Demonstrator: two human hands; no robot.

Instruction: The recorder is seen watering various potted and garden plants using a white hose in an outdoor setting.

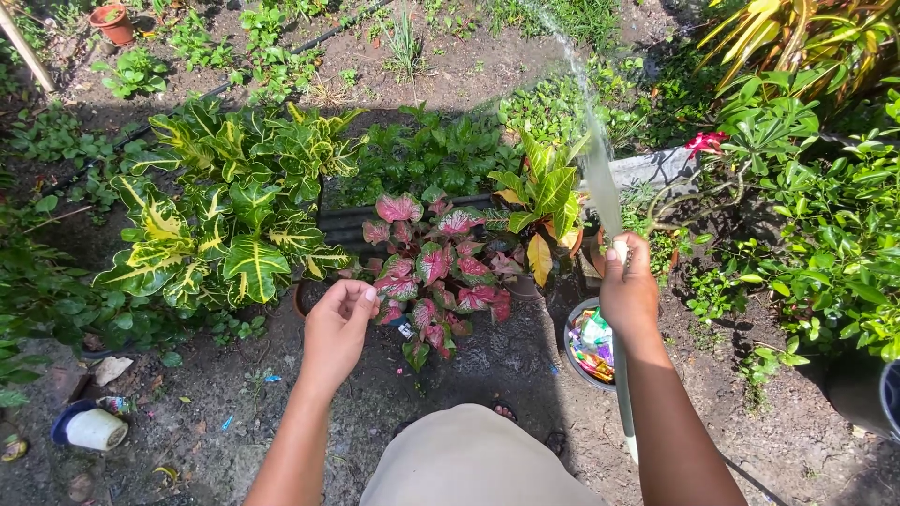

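head view looking straight down, and your right hand [630,292] is clenched around a pale garden hose [623,394], thumb pressed over the nozzle end. a water jet [592,141] fans up and away from it, arcing over the green-and-yellow croton [548,192] that stands just right of the pink-leaved caladium [436,272]. your left hand [336,328] hovers loose and half-curled just left of the caladium, gripping nothing, fingertips close to its outer leaves. further left of the caladium sits a big yellow-veined croton [220,215]. right of the caladium and just below your right hand, a dark pot [570,351] holds coloured wrappers. well left and lower, a white and blue container [89,428] lies on its side on the soil.
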